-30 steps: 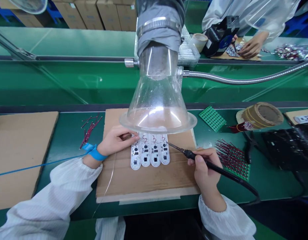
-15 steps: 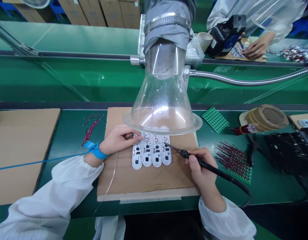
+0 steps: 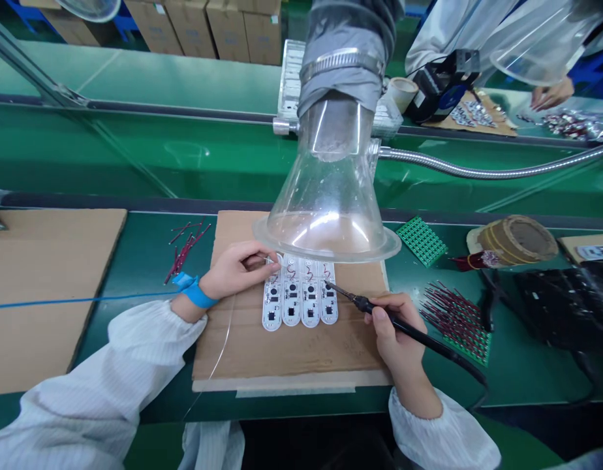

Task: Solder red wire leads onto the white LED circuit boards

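Head view: right hand (image 3: 392, 329) closed around a soldering iron (image 3: 419, 335), tip at the far right end of four white circuit boards (image 3: 300, 300) lying long axis near-far, left hand (image 3: 237, 271) loosely curled, resting on their far left end, gripping nothing.

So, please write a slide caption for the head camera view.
Right hand holds a soldering iron by white circuit boards under a fume hood; left hand touches the boards.

Clear fume hood (image 3: 325, 228) above bench middle, metal hose (image 3: 492, 172) running right. Cardboard sheet (image 3: 51, 294) at left. Right: green perforated board (image 3: 422, 241), tape roll (image 3: 514, 240), pliers (image 3: 488, 300), red-wired pins (image 3: 455, 320). Far right, co-worker's hand (image 3: 551, 94). Cartons (image 3: 243, 32) far off.
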Demonstrator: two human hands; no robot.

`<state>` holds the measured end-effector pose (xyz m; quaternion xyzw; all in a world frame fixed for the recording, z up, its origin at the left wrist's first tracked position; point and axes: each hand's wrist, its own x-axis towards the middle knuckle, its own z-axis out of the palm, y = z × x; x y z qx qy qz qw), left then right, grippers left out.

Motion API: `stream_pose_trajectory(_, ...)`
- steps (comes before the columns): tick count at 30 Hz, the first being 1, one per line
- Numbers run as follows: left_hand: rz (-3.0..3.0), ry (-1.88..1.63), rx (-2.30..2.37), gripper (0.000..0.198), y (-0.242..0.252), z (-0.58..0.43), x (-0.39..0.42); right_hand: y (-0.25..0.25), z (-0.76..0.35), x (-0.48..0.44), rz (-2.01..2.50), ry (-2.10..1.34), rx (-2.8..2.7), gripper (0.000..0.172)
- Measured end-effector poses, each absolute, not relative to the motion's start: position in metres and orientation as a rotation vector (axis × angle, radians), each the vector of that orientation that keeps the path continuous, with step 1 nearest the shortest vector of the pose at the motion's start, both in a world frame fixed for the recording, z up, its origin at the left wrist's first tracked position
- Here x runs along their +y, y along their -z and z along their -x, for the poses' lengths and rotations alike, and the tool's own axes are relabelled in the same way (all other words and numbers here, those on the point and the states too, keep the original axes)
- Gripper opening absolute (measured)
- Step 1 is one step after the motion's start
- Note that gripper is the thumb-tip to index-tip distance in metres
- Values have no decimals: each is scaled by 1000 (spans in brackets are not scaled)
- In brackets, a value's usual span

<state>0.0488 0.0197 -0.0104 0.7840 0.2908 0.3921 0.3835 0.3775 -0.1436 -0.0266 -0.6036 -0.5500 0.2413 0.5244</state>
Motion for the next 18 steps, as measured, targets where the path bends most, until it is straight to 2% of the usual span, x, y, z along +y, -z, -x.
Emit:
stream_pose_trajectory(7,-1890,-1076,788,14,14,-48,20,12,-353,-141,1318,-532,-1041,26)
stream_pose_trajectory(14,-1902,-1062,755,5,16,-48,20,21,-350,-138,1413,-529,-1238,29)
stream_pose_trajectory(18,-1910,-1047,760,6,16,-49,20,25,-353,-139,1431,-531,-1300,26)
